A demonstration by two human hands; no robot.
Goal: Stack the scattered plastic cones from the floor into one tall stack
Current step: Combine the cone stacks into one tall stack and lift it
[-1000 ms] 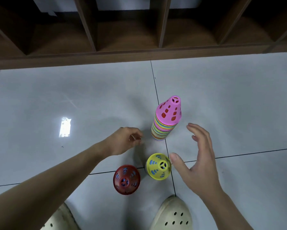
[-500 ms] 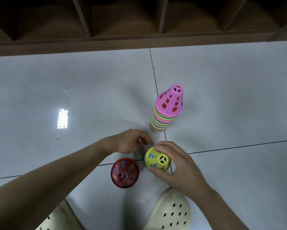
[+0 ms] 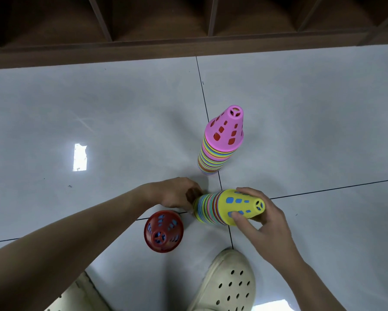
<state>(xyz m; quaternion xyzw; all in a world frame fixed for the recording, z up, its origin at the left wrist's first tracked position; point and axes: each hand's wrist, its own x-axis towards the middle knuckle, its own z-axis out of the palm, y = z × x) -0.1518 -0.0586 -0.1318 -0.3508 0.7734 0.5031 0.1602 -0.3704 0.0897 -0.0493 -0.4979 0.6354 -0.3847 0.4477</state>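
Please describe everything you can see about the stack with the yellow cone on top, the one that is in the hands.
The yellow-topped stack is many nested cones of what looks like plastic, their rims striped yellow, blue, pink and red. The yellow outer cone has slots showing blue beneath and a small spoked opening at its tip. The stack is tilted on its side, tip towards the image right. The right hand grips the yellow cone; the left hand is at the wide end. Whether it touches the floor is unclear.

Grey tiled floor [image 3: 300, 108] bears pink-topped stack [image 3: 220, 142], red cone [image 3: 163, 231].
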